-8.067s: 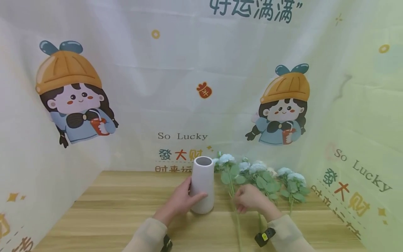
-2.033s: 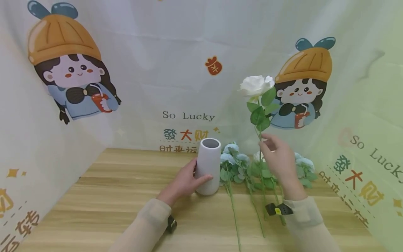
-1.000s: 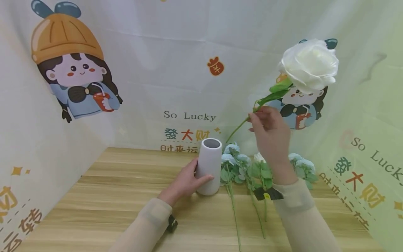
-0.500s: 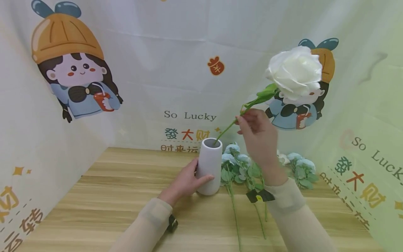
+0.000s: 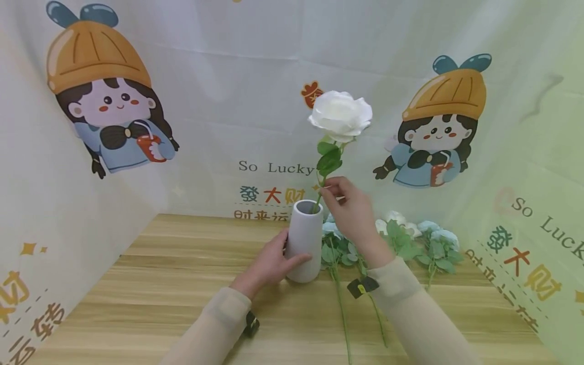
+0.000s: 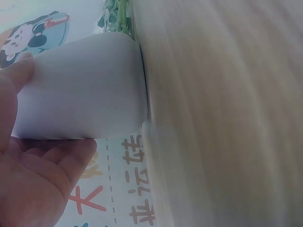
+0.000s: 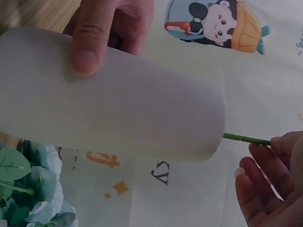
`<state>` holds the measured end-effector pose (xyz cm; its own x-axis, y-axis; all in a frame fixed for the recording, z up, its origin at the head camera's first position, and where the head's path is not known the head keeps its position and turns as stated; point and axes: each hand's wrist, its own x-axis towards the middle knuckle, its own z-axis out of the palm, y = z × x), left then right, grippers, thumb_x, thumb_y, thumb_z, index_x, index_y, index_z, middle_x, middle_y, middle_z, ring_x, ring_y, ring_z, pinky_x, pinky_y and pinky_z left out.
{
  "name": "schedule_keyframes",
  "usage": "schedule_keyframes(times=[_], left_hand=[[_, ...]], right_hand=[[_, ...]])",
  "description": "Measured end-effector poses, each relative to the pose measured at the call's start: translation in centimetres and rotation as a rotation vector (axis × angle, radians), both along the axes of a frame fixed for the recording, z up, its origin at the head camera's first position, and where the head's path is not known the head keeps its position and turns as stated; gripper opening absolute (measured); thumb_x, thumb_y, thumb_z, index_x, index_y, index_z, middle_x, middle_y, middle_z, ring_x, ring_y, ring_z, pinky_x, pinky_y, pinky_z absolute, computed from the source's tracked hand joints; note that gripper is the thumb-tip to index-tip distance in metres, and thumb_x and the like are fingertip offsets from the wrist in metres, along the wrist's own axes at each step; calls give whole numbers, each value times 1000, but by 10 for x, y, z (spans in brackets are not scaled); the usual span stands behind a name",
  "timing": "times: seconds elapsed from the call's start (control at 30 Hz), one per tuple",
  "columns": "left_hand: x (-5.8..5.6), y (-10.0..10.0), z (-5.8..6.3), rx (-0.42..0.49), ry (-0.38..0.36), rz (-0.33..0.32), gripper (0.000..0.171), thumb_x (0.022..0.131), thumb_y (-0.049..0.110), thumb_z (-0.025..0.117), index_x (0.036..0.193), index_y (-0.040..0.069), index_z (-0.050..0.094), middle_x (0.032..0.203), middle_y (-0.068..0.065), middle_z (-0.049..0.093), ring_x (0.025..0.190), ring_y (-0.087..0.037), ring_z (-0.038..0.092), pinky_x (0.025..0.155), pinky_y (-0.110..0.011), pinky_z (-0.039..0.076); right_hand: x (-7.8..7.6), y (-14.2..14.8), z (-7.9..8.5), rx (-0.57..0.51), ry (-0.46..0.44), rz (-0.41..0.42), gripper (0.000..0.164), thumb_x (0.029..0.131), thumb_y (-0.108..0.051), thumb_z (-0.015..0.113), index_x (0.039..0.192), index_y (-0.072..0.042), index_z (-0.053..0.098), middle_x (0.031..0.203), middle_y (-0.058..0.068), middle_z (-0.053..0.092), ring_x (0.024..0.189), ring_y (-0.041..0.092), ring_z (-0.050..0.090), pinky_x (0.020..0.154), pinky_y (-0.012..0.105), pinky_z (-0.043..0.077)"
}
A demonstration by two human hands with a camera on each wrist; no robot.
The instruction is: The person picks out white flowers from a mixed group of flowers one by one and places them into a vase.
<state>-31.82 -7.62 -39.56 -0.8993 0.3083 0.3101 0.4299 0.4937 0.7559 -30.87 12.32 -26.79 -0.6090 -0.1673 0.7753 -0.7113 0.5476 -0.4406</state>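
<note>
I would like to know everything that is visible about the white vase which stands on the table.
The smooth, white, tapered vase looks ceramic and plain. It stands upright on the light wood-grain table, narrowing from its base to a round open mouth with a greyish, shaded inside. The left hand holds its side, thumb across the front. A thin green stem of one white rose enters the mouth, pinched above the rim by the right hand; the stem's lower end is hidden inside.

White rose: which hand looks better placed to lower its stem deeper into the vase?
Probably the right hand: it pinches the green stem of the white rose just above the mouth of the white vase. The left hand grips the vase's side lower down, so it seems better suited to steadying.
</note>
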Motion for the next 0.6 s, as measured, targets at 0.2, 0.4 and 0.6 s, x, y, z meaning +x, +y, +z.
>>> schedule_keyframes(times=[0.2,0.4,0.6], left_hand=[[-1,0,-1,-9,11,8,81,87,50,74,145,8,37,133,-9,53,116,-17,51,97,-44,49],[1,0,0,-40,29,14,82,88,50,73,146,4,36,133,-12,52,115,-20,52,95,-45,50],[1,1,1,-48,34,18,82,88,50,73,146,4,36,133,-13,52,115,-20,52,95,-45,50]], right_hand=[[-11,-6,-15,93,-99,6,16,98,-16,65,111,-6,66,94,4,70,88,15,60,75,41,56],[-14,-10,-26,144,-143,-30,17,97,-16,66,111,-8,68,94,4,69,94,23,56,76,45,52],[-17,-10,-30,142,-100,-38,13,97,-16,66,108,-10,70,92,2,70,91,23,56,75,43,52]])
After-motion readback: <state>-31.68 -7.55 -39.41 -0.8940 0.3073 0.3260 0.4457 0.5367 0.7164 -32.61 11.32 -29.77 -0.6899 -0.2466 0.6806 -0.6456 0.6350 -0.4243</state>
